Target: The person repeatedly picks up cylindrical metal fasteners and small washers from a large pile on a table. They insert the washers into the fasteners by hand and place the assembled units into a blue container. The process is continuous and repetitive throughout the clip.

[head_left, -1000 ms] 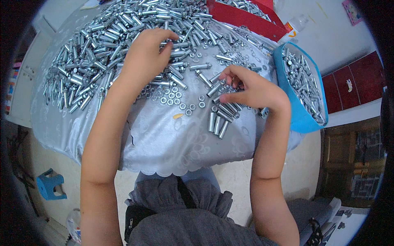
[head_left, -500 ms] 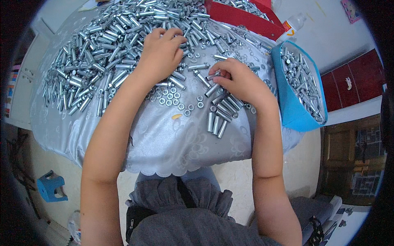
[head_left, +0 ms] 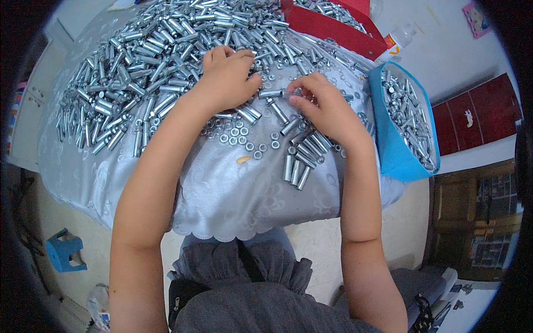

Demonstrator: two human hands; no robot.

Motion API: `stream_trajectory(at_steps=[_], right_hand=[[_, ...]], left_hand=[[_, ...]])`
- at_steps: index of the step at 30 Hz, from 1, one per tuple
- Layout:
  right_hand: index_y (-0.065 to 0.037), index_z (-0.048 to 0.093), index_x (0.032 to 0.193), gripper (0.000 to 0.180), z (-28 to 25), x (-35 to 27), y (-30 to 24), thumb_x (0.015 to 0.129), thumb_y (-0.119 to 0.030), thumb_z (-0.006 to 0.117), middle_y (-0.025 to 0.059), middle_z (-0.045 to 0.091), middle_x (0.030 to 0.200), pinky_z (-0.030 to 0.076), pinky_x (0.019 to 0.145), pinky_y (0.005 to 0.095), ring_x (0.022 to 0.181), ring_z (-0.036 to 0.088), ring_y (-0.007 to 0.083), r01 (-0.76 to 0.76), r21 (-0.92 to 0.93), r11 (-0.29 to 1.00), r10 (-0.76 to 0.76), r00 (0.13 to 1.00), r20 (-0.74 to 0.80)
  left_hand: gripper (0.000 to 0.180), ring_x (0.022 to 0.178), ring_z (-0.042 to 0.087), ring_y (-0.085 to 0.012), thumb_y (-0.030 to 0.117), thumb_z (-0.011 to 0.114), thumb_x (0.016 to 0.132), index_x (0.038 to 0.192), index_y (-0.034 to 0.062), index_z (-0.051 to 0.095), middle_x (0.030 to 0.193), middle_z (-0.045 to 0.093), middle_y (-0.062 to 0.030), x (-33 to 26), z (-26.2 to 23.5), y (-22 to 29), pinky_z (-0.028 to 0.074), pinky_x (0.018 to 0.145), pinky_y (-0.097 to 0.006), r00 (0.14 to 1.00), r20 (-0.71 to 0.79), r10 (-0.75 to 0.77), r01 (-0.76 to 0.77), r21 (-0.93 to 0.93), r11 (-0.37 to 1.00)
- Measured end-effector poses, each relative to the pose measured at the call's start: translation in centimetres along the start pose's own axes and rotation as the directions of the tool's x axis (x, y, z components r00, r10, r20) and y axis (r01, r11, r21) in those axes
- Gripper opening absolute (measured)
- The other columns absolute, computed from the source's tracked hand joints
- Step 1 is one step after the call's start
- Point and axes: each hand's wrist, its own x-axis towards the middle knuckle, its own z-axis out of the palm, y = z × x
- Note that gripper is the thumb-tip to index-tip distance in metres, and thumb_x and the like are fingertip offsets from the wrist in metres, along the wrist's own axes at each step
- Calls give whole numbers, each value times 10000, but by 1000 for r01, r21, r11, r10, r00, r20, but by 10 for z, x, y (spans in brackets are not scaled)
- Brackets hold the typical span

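Observation:
A large heap of silvery metal sleeve anchor bolts (head_left: 150,55) covers the far left and middle of the table. My left hand (head_left: 230,80) rests on the heap's near right edge, fingers bent over the bolts and thumb apart; its fingertips are partly hidden. To the right, my right hand (head_left: 327,108) has thumb and fingers closed at the right end of a sleeve anchor bolt (head_left: 271,94) lying crosswise. Below that hand is a small group of bolts (head_left: 302,155), some side by side. Loose hex nuts (head_left: 239,136) lie between my forearms.
A blue fabric bin (head_left: 391,139) full of bolts stands at the right table edge. Behind it are a red box (head_left: 333,30) with more bolts and a plastic bottle (head_left: 397,41). Washers (head_left: 344,80) are scattered nearby. A blue stool (head_left: 65,252) is on the floor at left.
My left hand has drawn back slightly toward me and to the right. My right hand has shifted a little upward, its fingertips now at the end of the crosswise bolt.

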Motion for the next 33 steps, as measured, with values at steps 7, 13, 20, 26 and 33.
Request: stream_trajectory(at_steps=[7,13,20,26,33], right_hand=[[-35,562,950,170,-2,1,-1,796,-106,571,77,484,823,419,683,268,737,498,168,10,-8,1000,-10,1000,-18],[-15,516,1015,198,2,3,5,843,-112,532,70,566,874,426,700,247,789,532,140,-7,6,1000,8,997,-72],[3,402,1196,307,3,10,-2,902,-83,410,159,598,926,490,733,262,797,605,184,-85,722,687,227,969,-102],[22,390,1156,281,-9,12,-5,905,-100,412,205,587,991,509,740,288,874,613,251,-60,847,529,370,914,-166],[25,402,1117,252,-7,11,-10,907,-113,419,218,579,1021,506,739,290,892,612,265,-45,888,458,380,913,-150]], left_hand=[[356,1021,446,-333,321,516,774,826,-5,649,964,604,-136,3,-11,20,286,909,-449,986,137,-92,61,217,974],[267,997,456,-317,287,554,788,826,44,657,907,615,-84,-6,-7,-1,318,871,-436,995,-65,-80,76,-61,995],[96,842,549,-279,104,573,777,836,45,620,871,609,-105,-1,-35,5,406,777,-358,953,-301,-26,-40,-213,976],[130,795,575,-274,26,543,790,916,20,578,849,598,-124,-6,-55,32,449,691,-325,956,-273,110,-221,-420,880],[118,721,602,-224,45,553,801,907,4,583,856,610,-128,-10,-45,36,455,625,-287,979,-180,93,-177,-543,821]])
